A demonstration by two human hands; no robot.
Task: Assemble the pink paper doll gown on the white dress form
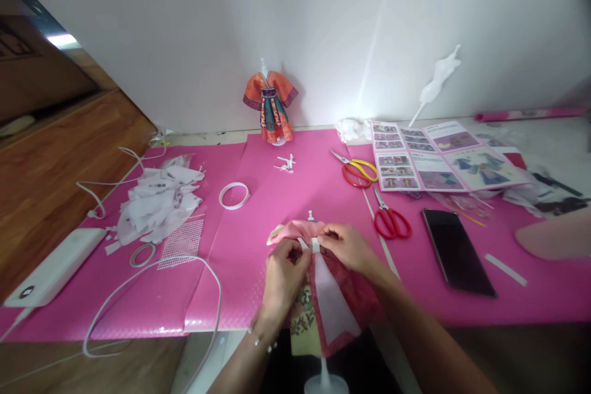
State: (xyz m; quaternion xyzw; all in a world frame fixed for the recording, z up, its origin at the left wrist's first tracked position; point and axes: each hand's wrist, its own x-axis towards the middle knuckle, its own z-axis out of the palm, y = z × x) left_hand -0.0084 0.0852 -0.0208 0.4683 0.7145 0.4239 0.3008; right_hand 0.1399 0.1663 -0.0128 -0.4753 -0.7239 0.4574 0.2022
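A small mannequin on a white stand (325,381) leans toward me at the table's near edge, dressed in a pink and red doll dress (339,301) with a white front panel. My left hand (282,274) and my right hand (346,246) meet at the dress's waist. Both pinch a short white strip (314,244) against the pink fabric, fingers closed on it. A finished orange doll dress (270,101) stands on its own stand by the far wall.
Pink mats (221,295) cover the table. Yellow scissors (356,169), red scissors (390,218), a black phone (457,251) and an instruction leaflet (443,157) lie right. A tape roll (234,195), paper scraps (157,203), a white power bank (55,265) and cables lie left.
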